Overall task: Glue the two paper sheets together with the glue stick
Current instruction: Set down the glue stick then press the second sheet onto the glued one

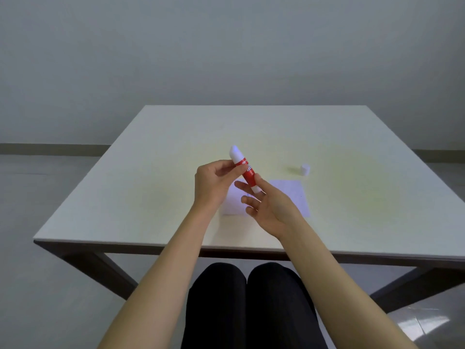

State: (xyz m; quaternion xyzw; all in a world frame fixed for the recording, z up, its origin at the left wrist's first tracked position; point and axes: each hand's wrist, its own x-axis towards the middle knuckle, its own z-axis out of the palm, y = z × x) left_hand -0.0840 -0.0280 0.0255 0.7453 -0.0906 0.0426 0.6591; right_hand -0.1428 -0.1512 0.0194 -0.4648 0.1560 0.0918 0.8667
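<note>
Above the paper point(289, 195), both hands hold the glue stick point(245, 170). Long axis tilts far-left to near-right, white tip far. Left hand point(214, 182) pinches the upper barrel; right hand point(266, 205) pinches the base, other fingers spread. Cap point(304, 169) stands off, far right.

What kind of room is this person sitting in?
Probably a bare office or test room: one plain pale table against an empty grey wall, holding only paper, a small cap and a glue stick.
</note>
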